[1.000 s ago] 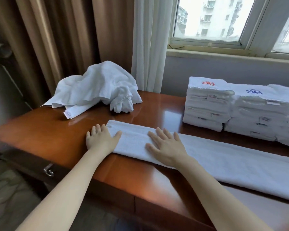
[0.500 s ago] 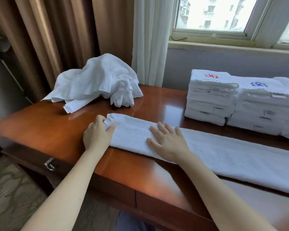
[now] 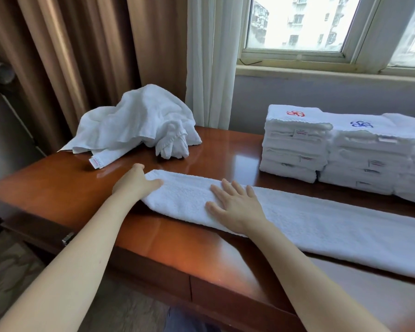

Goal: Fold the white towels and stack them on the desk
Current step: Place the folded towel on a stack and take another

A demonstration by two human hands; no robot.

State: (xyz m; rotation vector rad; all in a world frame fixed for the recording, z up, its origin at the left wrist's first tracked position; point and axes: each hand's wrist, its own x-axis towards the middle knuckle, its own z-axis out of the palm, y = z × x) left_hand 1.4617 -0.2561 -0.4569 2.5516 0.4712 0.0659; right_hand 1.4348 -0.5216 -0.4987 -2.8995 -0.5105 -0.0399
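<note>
A long white towel (image 3: 321,226), folded into a narrow strip, lies across the glossy wooden desk (image 3: 65,188) from the middle to the right edge of view. My left hand (image 3: 135,183) grips the strip's left end, thumb on top and fingers curled under the edge. My right hand (image 3: 235,203) lies flat on the strip a little to the right, fingers spread. A crumpled heap of white towels (image 3: 134,123) sits at the desk's back left. Stacks of folded white towels (image 3: 295,144) with red and blue embroidered logos stand at the back right.
Brown curtains (image 3: 82,56) and a white sheer curtain (image 3: 209,61) hang behind the desk, with a window (image 3: 297,22) at the upper right. The desk front has drawers with a metal handle (image 3: 67,238) at the lower left. Patterned carpet lies below.
My left hand went from lying flat beside the towel's end to curling around that end. The right hand stayed flat on the strip. The camera moved closer.
</note>
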